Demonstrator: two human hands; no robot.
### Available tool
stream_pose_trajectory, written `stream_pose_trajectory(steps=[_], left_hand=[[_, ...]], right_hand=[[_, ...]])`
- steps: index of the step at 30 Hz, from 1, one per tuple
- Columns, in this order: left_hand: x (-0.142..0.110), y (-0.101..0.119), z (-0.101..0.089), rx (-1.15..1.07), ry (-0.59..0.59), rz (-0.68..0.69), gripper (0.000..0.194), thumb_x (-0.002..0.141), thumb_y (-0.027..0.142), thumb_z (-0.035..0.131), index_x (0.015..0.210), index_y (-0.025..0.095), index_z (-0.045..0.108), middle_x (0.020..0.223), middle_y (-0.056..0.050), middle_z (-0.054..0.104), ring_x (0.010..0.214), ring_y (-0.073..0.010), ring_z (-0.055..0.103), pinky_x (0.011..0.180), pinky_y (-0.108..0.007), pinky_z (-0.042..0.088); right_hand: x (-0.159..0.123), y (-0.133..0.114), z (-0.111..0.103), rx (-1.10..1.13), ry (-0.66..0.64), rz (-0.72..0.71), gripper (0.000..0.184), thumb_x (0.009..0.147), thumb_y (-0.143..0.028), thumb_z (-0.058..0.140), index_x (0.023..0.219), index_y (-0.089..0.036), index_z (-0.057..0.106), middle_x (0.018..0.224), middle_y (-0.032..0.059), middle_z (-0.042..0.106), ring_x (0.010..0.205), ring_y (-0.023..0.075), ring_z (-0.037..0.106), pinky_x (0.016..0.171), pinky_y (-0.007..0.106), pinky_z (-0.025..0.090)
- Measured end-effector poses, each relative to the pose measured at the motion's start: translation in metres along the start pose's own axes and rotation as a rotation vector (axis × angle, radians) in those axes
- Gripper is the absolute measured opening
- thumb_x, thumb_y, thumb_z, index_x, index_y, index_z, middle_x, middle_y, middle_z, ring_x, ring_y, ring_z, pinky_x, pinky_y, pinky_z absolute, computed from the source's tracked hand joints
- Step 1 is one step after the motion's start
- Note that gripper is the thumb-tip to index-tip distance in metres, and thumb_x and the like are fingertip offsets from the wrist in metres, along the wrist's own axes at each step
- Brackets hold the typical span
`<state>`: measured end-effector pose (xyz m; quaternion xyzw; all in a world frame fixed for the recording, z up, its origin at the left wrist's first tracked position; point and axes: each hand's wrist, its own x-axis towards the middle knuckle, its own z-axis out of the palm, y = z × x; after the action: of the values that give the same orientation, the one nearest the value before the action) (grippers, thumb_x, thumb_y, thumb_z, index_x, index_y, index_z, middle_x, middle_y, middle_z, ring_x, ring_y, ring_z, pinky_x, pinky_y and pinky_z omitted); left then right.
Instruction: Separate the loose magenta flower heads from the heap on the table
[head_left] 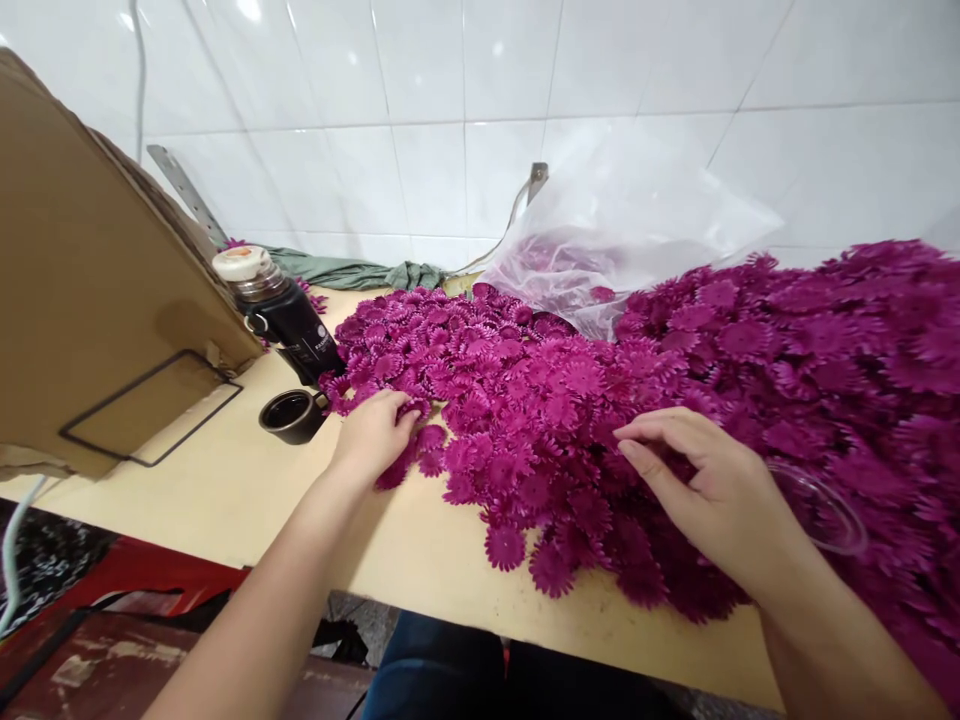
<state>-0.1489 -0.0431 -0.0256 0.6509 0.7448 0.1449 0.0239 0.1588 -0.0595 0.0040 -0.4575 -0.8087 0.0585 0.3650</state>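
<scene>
A big heap of magenta fabric flower heads [600, 400] covers the pale wooden table [225, 490]. My left hand [373, 435] rests on the heap's left edge, fingers curled down onto a few flowers. My right hand [712, 490] lies on the heap at the right, fingers bent and pressed together over the flowers; what they pinch is hidden. A clear plastic cup rim [825, 510] shows just right of that hand.
A black flask [289, 315] with a cream lid stands at the left, its small black cup [292, 415] beside it. A tilted cardboard box [82, 280] fills the far left. A clear plastic bag [615, 240] with more flowers leans on the tiled wall.
</scene>
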Motion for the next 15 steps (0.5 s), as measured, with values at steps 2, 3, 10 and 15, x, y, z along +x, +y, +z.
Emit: stream_pose_trajectory(steps=[2,3,10,15], left_hand=[[0.002,-0.003,-0.006,-0.017,0.045,-0.047,0.027,0.084,0.030,0.042,0.090,0.020,0.066,0.099,-0.008,0.069,0.091,-0.0266,0.062,0.076,-0.034,0.045],[0.003,-0.005,-0.009,-0.034,0.072,-0.065,0.027,0.083,0.029,0.042,0.093,0.020,0.066,0.101,-0.008,0.069,0.093,-0.0268,0.062,0.078,-0.034,0.045],[0.005,0.003,-0.021,-0.285,0.284,0.029,0.023,0.079,0.032,0.047,0.081,0.018,0.065,0.089,-0.008,0.069,0.089,-0.0246,0.061,0.083,-0.034,0.043],[0.007,0.059,-0.014,-0.644,0.182,0.064,0.018,0.080,0.032,0.046,0.074,0.020,0.057,0.074,-0.003,0.063,0.071,-0.0196,0.056,0.068,-0.031,0.041]], right_hand=[[-0.003,-0.001,0.000,0.011,-0.019,-0.010,0.014,0.086,-0.029,0.052,0.085,-0.020,0.063,0.087,0.0053,0.065,0.084,0.0191,0.059,0.079,0.036,0.047],[-0.004,-0.002,0.000,0.017,-0.028,-0.013,0.013,0.086,-0.029,0.052,0.086,-0.021,0.063,0.087,0.0050,0.065,0.084,0.0189,0.059,0.079,0.035,0.047],[-0.002,-0.016,0.008,0.116,-0.063,-0.033,0.015,0.088,-0.024,0.049,0.082,-0.021,0.062,0.084,0.0045,0.064,0.081,0.0171,0.060,0.077,0.032,0.048],[0.025,-0.031,0.026,0.297,-0.027,0.066,0.018,0.086,-0.031,0.049,0.089,-0.018,0.060,0.085,0.0067,0.063,0.076,0.0169,0.060,0.070,0.032,0.050]])
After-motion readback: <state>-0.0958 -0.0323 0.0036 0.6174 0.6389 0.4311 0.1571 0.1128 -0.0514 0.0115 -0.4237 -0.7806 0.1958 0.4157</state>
